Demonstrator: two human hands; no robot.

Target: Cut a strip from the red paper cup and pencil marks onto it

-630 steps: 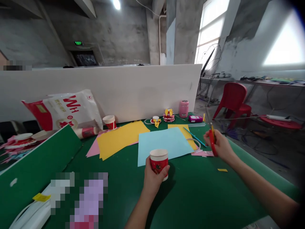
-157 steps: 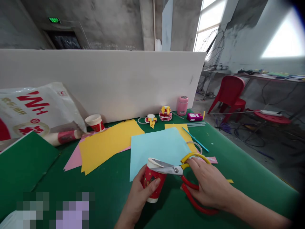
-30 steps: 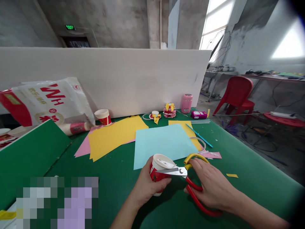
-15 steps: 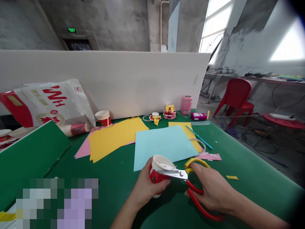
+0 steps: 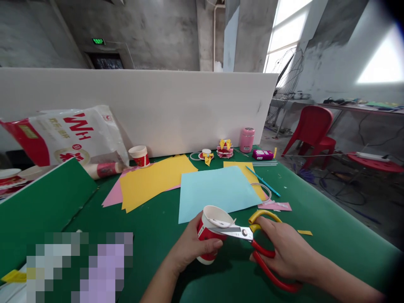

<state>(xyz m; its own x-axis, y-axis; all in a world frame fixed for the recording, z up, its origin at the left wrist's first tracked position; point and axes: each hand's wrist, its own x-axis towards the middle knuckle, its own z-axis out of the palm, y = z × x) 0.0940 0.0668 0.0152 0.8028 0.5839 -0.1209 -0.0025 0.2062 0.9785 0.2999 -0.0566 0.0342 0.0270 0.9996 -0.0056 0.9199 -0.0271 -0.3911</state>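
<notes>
My left hand point(image 5: 192, 248) is wrapped round a red paper cup point(image 5: 210, 233) with a white rim, tilted toward me just above the green table point(image 5: 158, 227). My right hand point(image 5: 285, 252) grips scissors point(image 5: 252, 244) with one yellow and one red handle loop. The steel blades lie across the cup's rim, and a thin strip of rim curls off beside them.
A light blue sheet point(image 5: 217, 189) lies just beyond the cup, with yellow sheets point(image 5: 154, 179) and pink paper to its left. Farther back sit another red cup point(image 5: 139, 155), a large white bag point(image 5: 66, 134), small paper crafts point(image 5: 224, 149), a pink container point(image 5: 246, 139) and a white partition point(image 5: 158, 109).
Over the last second the scissors have shifted slightly right along the cup's rim while my left hand turns the cup. Both hands keep their hold.
</notes>
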